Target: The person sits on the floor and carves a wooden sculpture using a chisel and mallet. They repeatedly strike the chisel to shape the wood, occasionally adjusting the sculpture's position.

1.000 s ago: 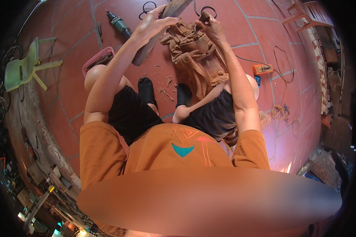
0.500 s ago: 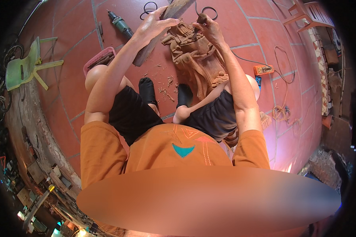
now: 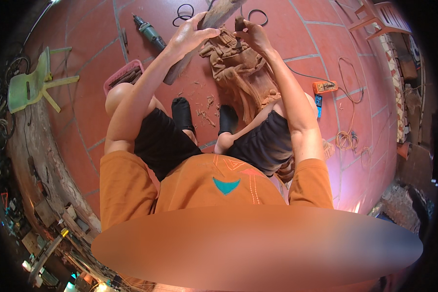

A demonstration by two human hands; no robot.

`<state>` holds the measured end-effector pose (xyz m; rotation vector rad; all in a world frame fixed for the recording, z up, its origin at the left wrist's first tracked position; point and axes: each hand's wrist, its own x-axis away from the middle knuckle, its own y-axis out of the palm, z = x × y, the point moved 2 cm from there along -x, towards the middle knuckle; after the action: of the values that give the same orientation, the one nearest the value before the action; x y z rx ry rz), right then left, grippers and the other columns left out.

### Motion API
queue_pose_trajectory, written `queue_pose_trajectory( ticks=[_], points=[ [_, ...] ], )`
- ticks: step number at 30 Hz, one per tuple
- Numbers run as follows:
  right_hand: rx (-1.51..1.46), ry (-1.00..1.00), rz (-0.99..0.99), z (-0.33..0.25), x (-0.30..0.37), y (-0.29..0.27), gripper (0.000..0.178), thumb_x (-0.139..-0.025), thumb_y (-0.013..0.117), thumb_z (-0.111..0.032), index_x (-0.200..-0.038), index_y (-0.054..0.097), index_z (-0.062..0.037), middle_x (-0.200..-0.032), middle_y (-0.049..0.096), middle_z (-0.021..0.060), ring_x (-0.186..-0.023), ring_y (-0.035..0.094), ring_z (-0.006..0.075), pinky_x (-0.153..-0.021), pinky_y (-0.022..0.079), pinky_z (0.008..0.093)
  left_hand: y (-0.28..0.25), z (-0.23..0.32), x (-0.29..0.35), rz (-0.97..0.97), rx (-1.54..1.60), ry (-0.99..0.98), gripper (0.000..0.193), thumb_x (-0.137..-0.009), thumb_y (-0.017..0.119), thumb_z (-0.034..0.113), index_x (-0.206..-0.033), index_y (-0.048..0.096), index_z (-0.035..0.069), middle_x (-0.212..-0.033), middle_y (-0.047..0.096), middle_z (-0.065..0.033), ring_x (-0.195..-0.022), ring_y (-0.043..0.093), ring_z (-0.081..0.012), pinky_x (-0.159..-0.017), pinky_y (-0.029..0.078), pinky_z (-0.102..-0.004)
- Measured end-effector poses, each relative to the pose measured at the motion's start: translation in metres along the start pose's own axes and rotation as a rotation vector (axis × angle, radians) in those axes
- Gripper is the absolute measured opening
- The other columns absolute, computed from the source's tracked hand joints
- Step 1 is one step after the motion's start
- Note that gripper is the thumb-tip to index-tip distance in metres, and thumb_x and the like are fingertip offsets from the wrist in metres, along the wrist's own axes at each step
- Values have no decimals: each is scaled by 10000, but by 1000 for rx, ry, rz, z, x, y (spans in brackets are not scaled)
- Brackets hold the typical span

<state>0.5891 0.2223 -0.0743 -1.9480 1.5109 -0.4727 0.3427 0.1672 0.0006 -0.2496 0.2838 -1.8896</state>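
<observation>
Two hands: both mine, busy at the carving [image 3: 238, 73]
Left hand [image 3: 190, 36]: I close my fingers round the plank [image 3: 204, 34]
Right hand [image 3: 253, 36]: I pinch the chisel [image 3: 239, 27], tip on the wood
Carving: on red tiles [image 3: 316, 29], between my feet
Chips [image 3: 207, 104]: beside my socks

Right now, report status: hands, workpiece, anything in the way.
Left hand grips wooden mallet. Right hand holds chisel on wood carving. Chips on floor, nothing blocking.
</observation>
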Motion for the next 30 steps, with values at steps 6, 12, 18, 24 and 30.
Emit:
queue_pose_trajectory(
  ticks=[6,12,18,24,30],
  points=[
    [57,-70,-10,-1,-12,8,398,-873,779,-263,-1171,681,-18,-859,732,135,-718,710,205,-674,542,360,-2,2,3,89,21,77,715,-894,763,327,-1474,480,19,-1060,694,-122,-824,669,-151,-682,542,-310],
    [83,-18,24,6,-13,15,382,-871,779,-274,-1164,682,-50,-872,726,138,-731,699,191,-696,549,363,2,-17,-4,-11,-184,-38,720,-871,739,400,-1441,506,25,-1067,695,-182,-997,680,-253,-877,522,-389],
    [78,-19,16,8,-15,13,411,-854,769,-284,-1194,695,-66,-1021,735,184,-915,701,316,-820,540,424,3,-25,-9,160,-200,145,774,-855,724,449,-1456,494,19,-1142,702,-248,-1092,683,-360,-959,505,-447],
    [74,-54,48,6,-12,15,366,-868,783,-291,-1098,692,-20,-866,740,122,-701,696,205,-700,541,376,10,-30,-8,72,-342,74,774,-871,735,429,-1476,482,17,-1074,683,-181,-958,649,-276,-835,509,-406],
    [165,16,173,16,-14,-1,410,-855,800,-349,-1143,691,-79,-936,747,204,-928,727,400,-799,560,485,-2,-28,-5,67,-126,25,708,-915,742,380,-1471,491,19,-934,679,-85,-692,620,-136,-615,512,-306]
  ],
)
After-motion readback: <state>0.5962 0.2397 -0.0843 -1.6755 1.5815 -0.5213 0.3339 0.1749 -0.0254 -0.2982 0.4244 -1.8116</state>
